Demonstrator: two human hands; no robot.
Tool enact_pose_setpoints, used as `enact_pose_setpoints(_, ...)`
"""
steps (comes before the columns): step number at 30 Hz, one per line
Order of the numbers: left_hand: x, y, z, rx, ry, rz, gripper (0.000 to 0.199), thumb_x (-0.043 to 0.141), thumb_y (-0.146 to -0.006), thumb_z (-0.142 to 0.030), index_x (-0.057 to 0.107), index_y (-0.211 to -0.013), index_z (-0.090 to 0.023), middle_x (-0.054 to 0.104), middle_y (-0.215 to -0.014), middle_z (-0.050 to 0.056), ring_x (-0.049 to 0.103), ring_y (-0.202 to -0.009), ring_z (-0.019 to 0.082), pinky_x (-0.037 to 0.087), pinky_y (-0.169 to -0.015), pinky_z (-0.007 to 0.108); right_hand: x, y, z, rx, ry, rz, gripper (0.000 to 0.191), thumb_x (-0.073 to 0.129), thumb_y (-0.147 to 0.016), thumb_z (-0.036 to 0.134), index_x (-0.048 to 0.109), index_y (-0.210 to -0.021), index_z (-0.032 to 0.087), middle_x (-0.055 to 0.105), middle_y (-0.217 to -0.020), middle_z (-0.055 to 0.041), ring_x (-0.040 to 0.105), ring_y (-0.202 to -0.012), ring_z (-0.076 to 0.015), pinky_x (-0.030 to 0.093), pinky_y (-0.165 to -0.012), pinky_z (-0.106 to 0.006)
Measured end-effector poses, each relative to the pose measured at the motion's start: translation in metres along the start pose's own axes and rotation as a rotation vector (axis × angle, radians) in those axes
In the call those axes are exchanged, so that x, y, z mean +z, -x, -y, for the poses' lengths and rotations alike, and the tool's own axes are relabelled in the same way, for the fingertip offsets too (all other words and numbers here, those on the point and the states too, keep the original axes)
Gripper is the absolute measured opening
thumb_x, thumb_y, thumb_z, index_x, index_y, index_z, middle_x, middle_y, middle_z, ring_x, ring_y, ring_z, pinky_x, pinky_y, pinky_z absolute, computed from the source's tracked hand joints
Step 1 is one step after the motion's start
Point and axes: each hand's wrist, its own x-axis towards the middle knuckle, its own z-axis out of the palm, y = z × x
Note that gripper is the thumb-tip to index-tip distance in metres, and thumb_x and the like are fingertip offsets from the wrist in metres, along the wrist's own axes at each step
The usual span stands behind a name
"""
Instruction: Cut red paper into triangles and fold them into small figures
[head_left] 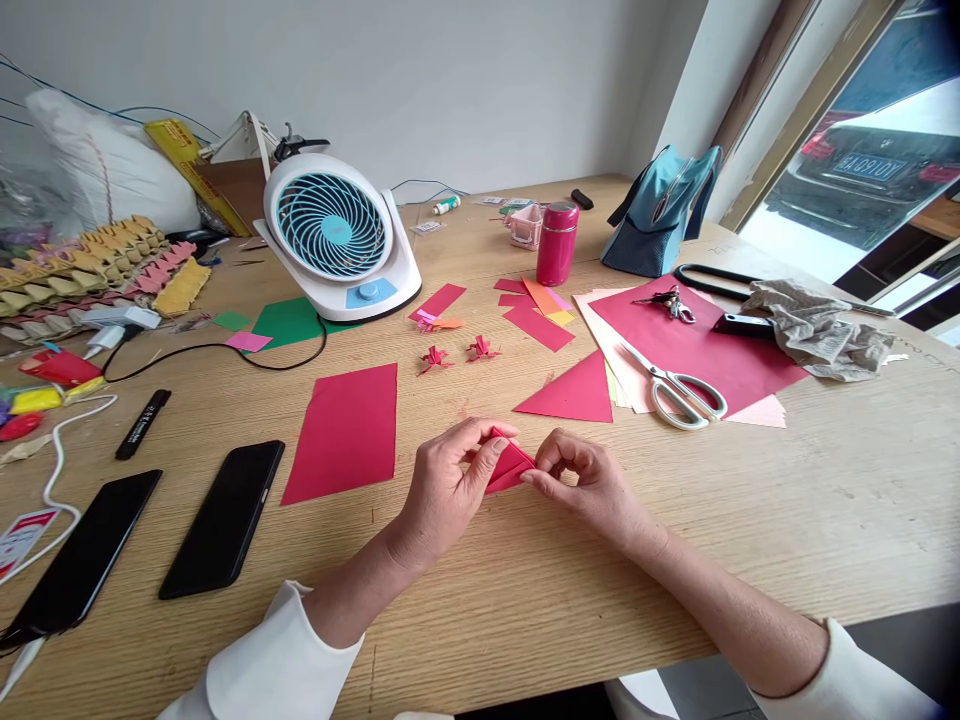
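Observation:
A small folded piece of red paper (pixel 507 466) is held between both hands, just above the wooden table. My left hand (pixel 454 475) pinches its upper left part between thumb and fingers. With thumb and forefinger, my right hand (pixel 581 475) grips its right corner. Part of the paper is hidden behind the left fingers. Beyond the hands stand two small folded red paper figures (pixel 435 359). A red paper sheet (pixel 345 430) lies to the left of my left hand, and a red paper triangle (pixel 574 395) lies past my right hand.
White-handled scissors (pixel 686 398) rest on stacked paper (pixel 750 375) at the right. A fan (pixel 334 230), a pink flask (pixel 557 243) and a blue bag (pixel 660 215) stand farther back. Two black phones (pixel 223 520) and a marker (pixel 142 425) lie at the left.

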Motion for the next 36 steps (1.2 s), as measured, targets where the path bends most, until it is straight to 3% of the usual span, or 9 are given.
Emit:
enact_pose_setpoints(9,0.001,-0.001,0.0,-0.053,0.064,0.004,0.019,0.056,-0.096,-0.027,0.073,-0.094,-0.019,0.072,-0.082,0.002,0.062,-0.069,0.012,0.046,-0.064,0.021,0.0,0.0,0.003,0.007,0.005,-0.003,0.026,0.069,-0.085,0.037,0.059,-0.069,0.019,0.059,-0.07,-0.0004,0.051,-0.062,-0.0127,0.039,-0.057,-0.027)
enact_pose_setpoints(13,0.0,-0.002,0.002,-0.07,0.108,0.003,0.02,0.056,-0.095,-0.027,0.074,-0.093,-0.019,0.073,-0.084,0.003,0.065,-0.076,0.013,0.048,-0.069,0.023,0.0,0.0,0.002,0.002,0.007,-0.005,0.026,0.068,-0.086,0.036,0.058,-0.07,0.019,0.058,-0.07,-0.0004,0.05,-0.062,-0.0126,0.039,-0.057,-0.027)
enact_pose_setpoints(20,0.003,-0.002,0.0,-0.12,0.2,-0.017,0.02,0.059,-0.094,-0.026,0.077,-0.089,-0.019,0.074,-0.088,0.005,0.066,-0.081,0.015,0.049,-0.077,0.025,0.001,-0.001,0.005,-0.049,-0.066,-0.054,0.021,0.072,-0.084,0.036,0.059,-0.09,0.02,0.061,-0.082,-0.0008,0.055,-0.071,-0.0142,0.044,-0.066,-0.028)
enact_pose_setpoints(26,0.012,0.003,0.001,-0.161,0.253,0.016,0.019,0.061,-0.092,-0.026,0.077,-0.088,-0.018,0.075,-0.091,0.005,0.068,-0.085,0.016,0.052,-0.079,0.025,0.001,-0.002,0.01,-0.101,-0.094,-0.019,0.02,0.065,-0.09,0.034,0.063,-0.078,0.019,0.06,-0.074,-0.0009,0.053,-0.067,-0.0139,0.043,-0.063,-0.028)
enact_pose_setpoints(36,0.009,0.001,0.006,-0.152,0.225,-0.04,0.009,0.068,-0.086,-0.025,0.073,-0.084,-0.018,0.07,-0.079,0.003,0.065,-0.075,0.013,0.053,-0.069,0.022,-0.002,0.0,0.008,-0.112,-0.02,-0.024,0.021,0.063,-0.091,0.035,0.062,-0.077,0.02,0.061,-0.073,-0.0013,0.054,-0.068,-0.0145,0.044,-0.063,-0.028)
